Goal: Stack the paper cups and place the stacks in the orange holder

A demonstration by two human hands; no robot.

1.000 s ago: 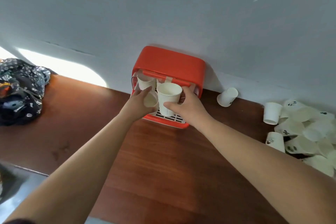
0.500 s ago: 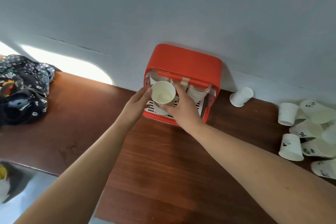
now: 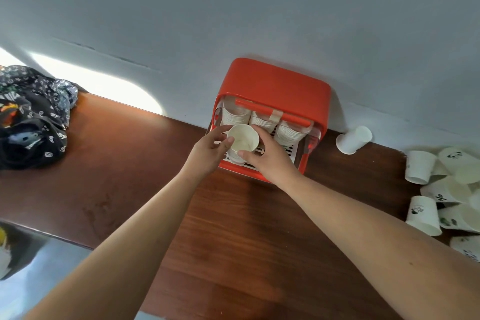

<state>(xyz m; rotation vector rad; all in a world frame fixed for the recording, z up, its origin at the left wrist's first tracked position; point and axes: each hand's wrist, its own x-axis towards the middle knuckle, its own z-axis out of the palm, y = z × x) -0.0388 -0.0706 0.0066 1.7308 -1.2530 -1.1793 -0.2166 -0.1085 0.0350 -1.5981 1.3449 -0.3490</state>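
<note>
The orange holder (image 3: 275, 83) stands against the wall at the back of the wooden table. Three stacks of white paper cups (image 3: 288, 134) fill its back row. At its front left opening, my right hand (image 3: 270, 158) grips a white paper cup stack (image 3: 242, 140) with its mouth facing me. My left hand (image 3: 207, 150) touches the same stack's left rim with its fingertips. The stack's lower part is hidden behind both hands.
Loose paper cups (image 3: 446, 189) lie in a heap at the table's right edge, one more cup (image 3: 353, 139) on its side beside the holder. A dark patterned cloth bundle (image 3: 31, 117) sits at the far left. The table's front edge (image 3: 52, 235) runs lower left.
The cup stack moved left and lower into the holder's front left spot. My left hand let go of its own cup and came onto this stack's rim.
</note>
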